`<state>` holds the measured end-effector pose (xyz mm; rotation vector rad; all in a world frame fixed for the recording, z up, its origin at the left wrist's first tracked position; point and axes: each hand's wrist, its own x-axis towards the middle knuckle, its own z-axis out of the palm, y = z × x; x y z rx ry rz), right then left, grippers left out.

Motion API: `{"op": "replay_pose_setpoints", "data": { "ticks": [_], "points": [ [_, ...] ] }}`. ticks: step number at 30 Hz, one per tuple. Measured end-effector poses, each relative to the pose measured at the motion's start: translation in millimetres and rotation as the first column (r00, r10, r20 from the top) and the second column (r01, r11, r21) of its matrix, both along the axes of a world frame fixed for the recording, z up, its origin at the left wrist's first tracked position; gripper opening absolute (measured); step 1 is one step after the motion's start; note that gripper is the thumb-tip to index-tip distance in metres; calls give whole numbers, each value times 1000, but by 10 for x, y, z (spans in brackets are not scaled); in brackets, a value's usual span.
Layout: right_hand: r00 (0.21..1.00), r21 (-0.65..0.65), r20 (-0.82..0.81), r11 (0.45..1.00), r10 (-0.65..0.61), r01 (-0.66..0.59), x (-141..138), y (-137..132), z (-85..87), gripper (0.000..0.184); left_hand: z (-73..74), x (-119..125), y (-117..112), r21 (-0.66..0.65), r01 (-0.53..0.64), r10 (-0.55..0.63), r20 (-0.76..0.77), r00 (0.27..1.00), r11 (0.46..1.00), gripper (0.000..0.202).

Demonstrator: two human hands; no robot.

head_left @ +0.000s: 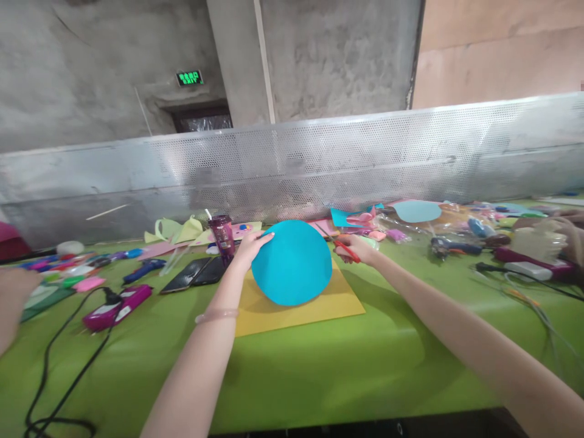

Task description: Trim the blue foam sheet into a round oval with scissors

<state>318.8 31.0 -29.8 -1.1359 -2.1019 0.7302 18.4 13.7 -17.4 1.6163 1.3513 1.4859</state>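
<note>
My left hand (252,246) pinches the upper left edge of a round blue sheet (292,264), holding it up above a yellow sheet (314,304) that lies flat on the green table (319,365). My right hand (358,248) is closed around red-handled scissors (342,245), whose blades point left toward the blue sheet's right edge. A pale bracelet sits on my left wrist.
A purple bottle (222,237) and two dark phones (197,274) lie left of the sheets. A pink glue gun (117,307) with a black cable sits further left. Craft scraps and tools crowd the back edge along a perforated metal barrier (365,158). Other people's hands show at both sides.
</note>
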Motion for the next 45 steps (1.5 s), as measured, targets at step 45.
{"op": "replay_pose_setpoints", "data": {
  "ticks": [45],
  "points": [
    [980,56,-78,982,182,-178,-142,-193,109,30,-62,386,-169,-82,302,-313,-206,927,950,39]
  ]
}}
